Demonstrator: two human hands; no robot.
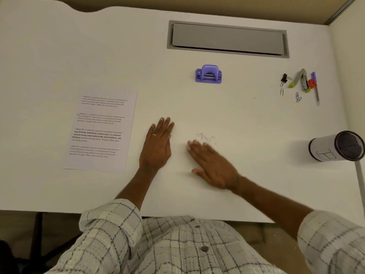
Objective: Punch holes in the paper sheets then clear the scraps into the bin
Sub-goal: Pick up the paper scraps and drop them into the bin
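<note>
Both hands empty, fingers extended flat on the desk (237, 119), nothing gripped. Left hand (158, 144) rests palm down, fingers together, just right of the paper sheets (102, 131). Right hand (212, 165) lies angled, blurred, fingertips touching the near edge of a small scatter of scraps (205, 137).

Sheets lie in 1 stack at left, apart from the purple hole punch (208, 74), which stands alone further back. Holes in the sheets: too small to tell. Loose scraps suggest punching is done.

Left to do: gather the scraps and move them to the bin (337, 146), a mesh cylinder at far right, well apart from the scraps. Clearing looks barely begun.
</note>
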